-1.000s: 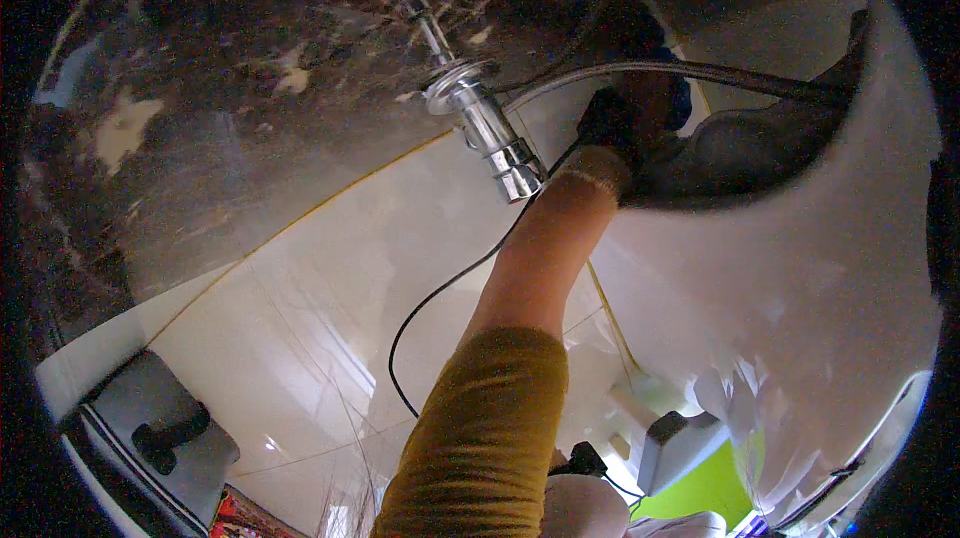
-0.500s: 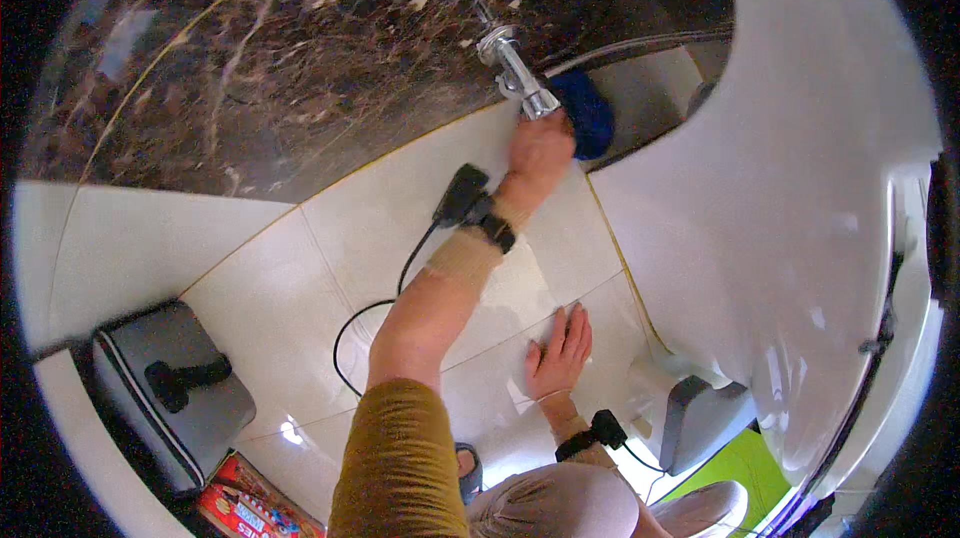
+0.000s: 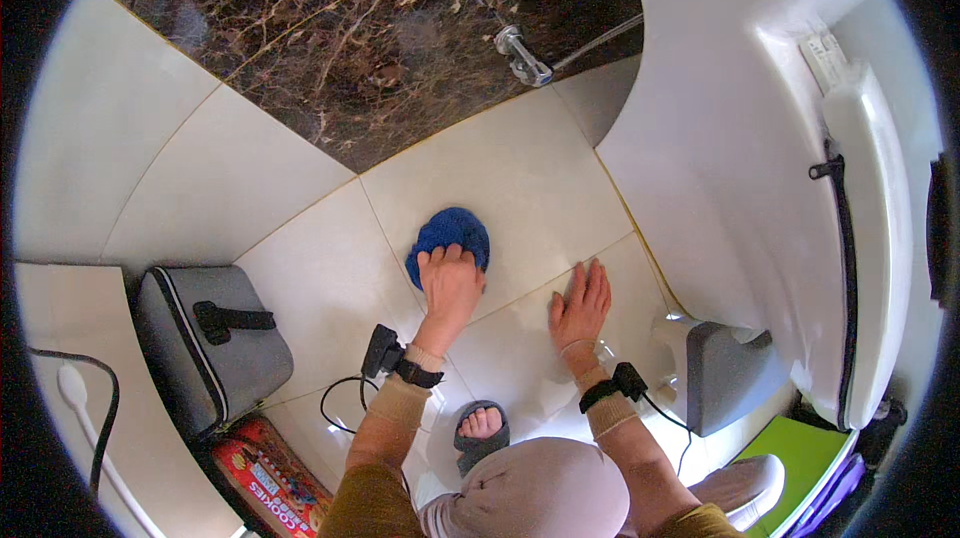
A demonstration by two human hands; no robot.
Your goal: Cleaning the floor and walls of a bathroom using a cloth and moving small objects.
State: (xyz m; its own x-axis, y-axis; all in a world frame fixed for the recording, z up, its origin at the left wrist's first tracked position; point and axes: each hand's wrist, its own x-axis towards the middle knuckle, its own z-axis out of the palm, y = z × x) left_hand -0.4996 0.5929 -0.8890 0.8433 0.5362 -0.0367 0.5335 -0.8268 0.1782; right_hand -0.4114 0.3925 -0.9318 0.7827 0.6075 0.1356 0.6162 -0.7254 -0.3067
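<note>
My left hand (image 3: 452,290) presses down on a fuzzy blue cleaning cloth (image 3: 450,229) with bent fingers. The cloth lies bunched on the pale floor tiles (image 3: 510,173), left of centre, and its underside is hidden. To the right, my right hand (image 3: 580,310) rests on the tiles with fingers stretched out and nothing in it. Each wrist wears a black strap with a small cabled device.
A chrome valve (image 3: 522,56) juts from the dark marble wall (image 3: 400,28). The white toilet (image 3: 715,168) curves along the right. Left stand a grey zipped case (image 3: 235,363) and a red cookie box (image 3: 270,468). A grey-and-white bin (image 3: 725,378) and a green item (image 3: 800,458) sit lower right.
My left hand has drawn back from beside the chrome valve, bringing the blue cloth nearer across the tiles. My right hand stays flat on the floor. The view has shifted.
</note>
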